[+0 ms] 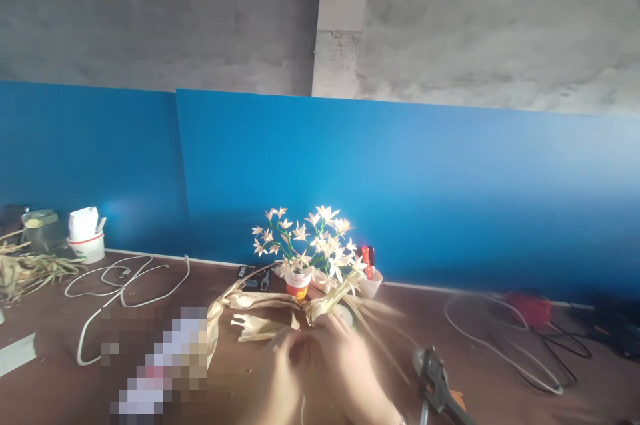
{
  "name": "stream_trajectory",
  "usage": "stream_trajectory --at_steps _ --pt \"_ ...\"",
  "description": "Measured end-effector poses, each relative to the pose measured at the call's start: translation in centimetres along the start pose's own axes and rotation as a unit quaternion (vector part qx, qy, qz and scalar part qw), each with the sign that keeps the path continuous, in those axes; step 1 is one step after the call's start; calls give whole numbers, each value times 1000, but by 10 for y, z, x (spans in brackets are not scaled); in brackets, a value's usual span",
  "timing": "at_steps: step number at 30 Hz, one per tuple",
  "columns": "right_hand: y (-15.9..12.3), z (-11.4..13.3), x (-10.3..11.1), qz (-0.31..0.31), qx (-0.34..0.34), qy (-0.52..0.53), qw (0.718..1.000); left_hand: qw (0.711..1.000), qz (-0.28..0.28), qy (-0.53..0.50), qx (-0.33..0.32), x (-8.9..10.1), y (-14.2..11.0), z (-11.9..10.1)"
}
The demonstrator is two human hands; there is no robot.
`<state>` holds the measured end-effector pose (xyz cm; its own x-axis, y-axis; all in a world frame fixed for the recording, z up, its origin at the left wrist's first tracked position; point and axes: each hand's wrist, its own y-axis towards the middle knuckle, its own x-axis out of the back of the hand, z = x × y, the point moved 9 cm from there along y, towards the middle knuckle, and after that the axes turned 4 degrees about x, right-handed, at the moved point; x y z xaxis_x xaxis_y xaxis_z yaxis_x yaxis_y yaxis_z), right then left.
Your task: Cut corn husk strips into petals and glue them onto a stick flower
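Observation:
My left hand (283, 362) and my right hand (345, 352) are close together above the brown table, fingers curled in a pinch. Both are blurred, and whatever lies between the fingertips is hidden. Just beyond my right fingers a pale dried husk (327, 302) sticks up. More dried husk pieces (265, 326) lie to the left of my hands. Behind them stands a red-and-yellow paper cup (297, 286) holding pale star-shaped flowers (330, 245) on green stems.
A black glue gun (435, 378) rests at the right. Beside the flowers is a white cup (371, 285) with a red-handled tool (368, 262). White cables (120, 292) loop on the left. A white tub (87, 246) and dried leaves (35, 272) stand far left, before a blue partition (300, 152).

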<state>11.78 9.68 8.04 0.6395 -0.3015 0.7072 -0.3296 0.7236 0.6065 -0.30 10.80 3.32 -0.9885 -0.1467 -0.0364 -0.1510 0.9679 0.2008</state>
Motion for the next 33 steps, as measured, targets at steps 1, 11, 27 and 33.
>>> stream_trajectory --at_steps 1,11,27,33 --pt "0 0 0 3 -1 -6 1000 1000 1 -5 0 0 -1 -1" --pt "1 -21 -5 28 -154 132 979 999 19 -23 14 -1 0 -2" --pt "-4 -38 -31 40 -225 389 892 999 15 44 -25 -4 2 -9" --pt "-4 -39 -23 61 -241 260 933 998 35 44 -36 -4 3 2"
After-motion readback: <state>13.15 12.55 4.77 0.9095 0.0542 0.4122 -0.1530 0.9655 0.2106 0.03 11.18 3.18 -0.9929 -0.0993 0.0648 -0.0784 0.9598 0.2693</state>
